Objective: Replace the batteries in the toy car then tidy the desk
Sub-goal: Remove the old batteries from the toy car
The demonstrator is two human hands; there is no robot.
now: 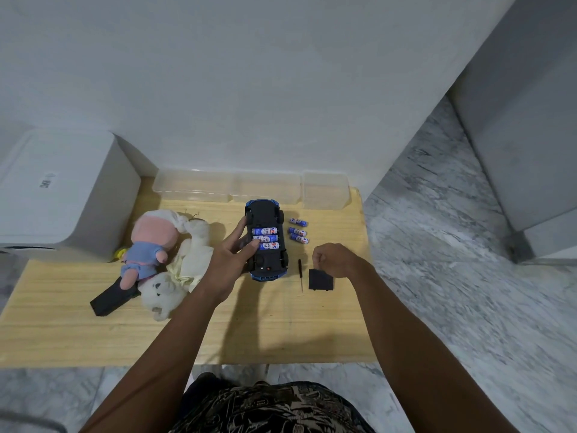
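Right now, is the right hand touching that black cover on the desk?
Touching. The head view shows the right hand pinching the top edge of the cover, with no gap between them.

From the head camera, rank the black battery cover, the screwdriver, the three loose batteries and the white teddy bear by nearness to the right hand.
From the right hand:
1. Black battery cover, pinched at its top edge by this hand.
2. Screwdriver, on the desk just left of the cover.
3. Loose batteries, farther back, beside the toy car.
4. White teddy bear, far left.
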